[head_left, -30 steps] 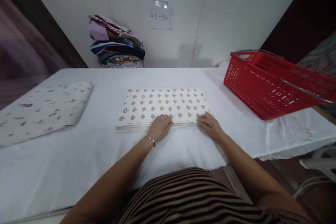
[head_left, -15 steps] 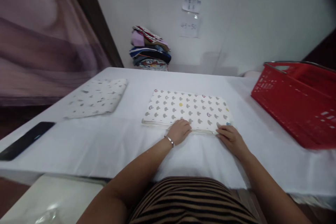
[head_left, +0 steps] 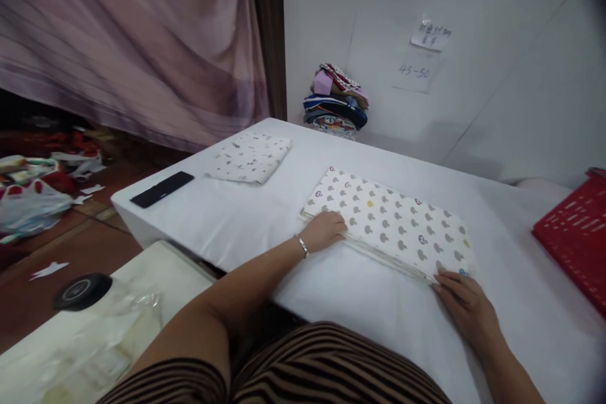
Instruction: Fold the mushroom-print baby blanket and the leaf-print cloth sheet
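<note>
Hands now wider apart on folded cloth (head_left: 388, 221); wall note (head_left: 414, 71) "45-50".

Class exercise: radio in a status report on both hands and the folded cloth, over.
Left hand flat on the folded mushroom-print cloth, near edge. Right hand fingertips at its near right corner. Second folded cloth and black phone lie apart, left.

A folded rectangular white cotton cloth printed with rows of small grey mushroom shapes and a few coloured ones (head_left: 388, 221) lies flat on the white-covered table (head_left: 237, 227), near its front edge and about midway along it. Its layered edges are stacked evenly along the near side. It sits slightly askew to the table's front edge.
</note>
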Tool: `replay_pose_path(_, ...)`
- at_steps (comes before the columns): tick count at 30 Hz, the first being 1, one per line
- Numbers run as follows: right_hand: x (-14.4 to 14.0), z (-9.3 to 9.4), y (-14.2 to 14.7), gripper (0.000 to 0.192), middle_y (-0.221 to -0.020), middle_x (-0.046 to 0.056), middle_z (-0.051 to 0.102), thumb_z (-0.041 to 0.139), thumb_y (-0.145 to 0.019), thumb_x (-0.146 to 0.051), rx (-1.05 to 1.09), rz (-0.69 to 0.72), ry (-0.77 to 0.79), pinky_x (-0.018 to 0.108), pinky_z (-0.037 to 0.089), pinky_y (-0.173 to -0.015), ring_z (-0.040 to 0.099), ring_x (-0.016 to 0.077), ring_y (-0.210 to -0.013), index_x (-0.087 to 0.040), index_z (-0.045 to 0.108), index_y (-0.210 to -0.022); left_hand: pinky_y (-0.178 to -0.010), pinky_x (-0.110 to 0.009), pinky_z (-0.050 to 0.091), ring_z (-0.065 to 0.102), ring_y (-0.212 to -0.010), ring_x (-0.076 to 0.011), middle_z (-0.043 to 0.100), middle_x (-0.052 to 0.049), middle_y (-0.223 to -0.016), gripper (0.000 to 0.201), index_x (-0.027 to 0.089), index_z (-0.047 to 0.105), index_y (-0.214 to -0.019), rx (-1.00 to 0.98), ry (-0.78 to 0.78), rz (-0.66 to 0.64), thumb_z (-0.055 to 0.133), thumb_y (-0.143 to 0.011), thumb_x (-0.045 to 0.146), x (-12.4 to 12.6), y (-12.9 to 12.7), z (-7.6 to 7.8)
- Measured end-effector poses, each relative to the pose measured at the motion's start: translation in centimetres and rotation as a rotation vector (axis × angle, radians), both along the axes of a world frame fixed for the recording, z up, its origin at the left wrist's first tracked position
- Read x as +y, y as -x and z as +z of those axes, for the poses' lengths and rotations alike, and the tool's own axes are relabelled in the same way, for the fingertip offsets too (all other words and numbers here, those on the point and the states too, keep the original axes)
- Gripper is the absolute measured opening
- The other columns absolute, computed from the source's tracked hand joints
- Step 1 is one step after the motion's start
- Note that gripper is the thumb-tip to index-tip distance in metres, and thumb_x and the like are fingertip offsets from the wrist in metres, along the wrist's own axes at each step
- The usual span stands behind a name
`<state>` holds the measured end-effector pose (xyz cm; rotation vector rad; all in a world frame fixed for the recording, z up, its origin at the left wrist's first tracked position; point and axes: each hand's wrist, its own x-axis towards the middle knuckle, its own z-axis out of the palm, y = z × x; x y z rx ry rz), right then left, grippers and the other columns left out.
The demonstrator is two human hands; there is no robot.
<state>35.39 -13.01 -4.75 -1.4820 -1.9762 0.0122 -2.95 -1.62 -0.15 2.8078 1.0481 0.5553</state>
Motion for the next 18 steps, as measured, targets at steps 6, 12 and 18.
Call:
replay_pose_path(6, 0.0, -0.1, -0.3, 0.034, -0.107, 0.008, 0.061, 0.055, -0.079, -0.045, -0.093, 0.031, -0.048, 0.046, 0.049, -0.085, 0.057, 0.0274, -0.098, -0.027, 0.063, -0.107, -0.088, -0.036, 0.038, 0.050, -0.105, -0.0201, 0.061, -0.005, -0.110, 0.022, 0.023, 0.059, -0.104, 0.003, -0.013, 0.175, 0.052, -0.083, 0.023, 0.5, 7.4, 0.5)
replay_pose_path(12, 0.3, -0.5, -0.7, 0.031, -0.108, 0.007, 0.060, 0.053, -0.081, -0.041, -0.150, 0.034, -0.057, 0.048, 0.048, -0.084, 0.057, 0.0276, -0.097, -0.028, 0.063, -0.107, -0.089, -0.036, 0.041, 0.051, -0.105, -0.0185, 0.061, -0.005, -0.112, 0.026, 0.023, 0.059, -0.107, -0.072, 0.022, 0.184, 0.045, -0.086, 0.020, 1.0, 8.9, -0.4)
replay_pose_path(18, 0.1, 0.0, -0.4, 0.031, -0.106, 0.007, 0.060, 0.055, -0.080, -0.042, -0.123, 0.037, -0.036, 0.046, 0.049, -0.082, 0.058, 0.0275, -0.095, -0.028, 0.063, -0.107, -0.091, -0.031, 0.043, 0.053, -0.105, -0.0161, 0.057, -0.004, -0.118, 0.028, 0.022, 0.059, -0.107, -0.186, 0.152, 0.220, 0.044, -0.084, 0.021, 1.6, 9.5, -0.4)
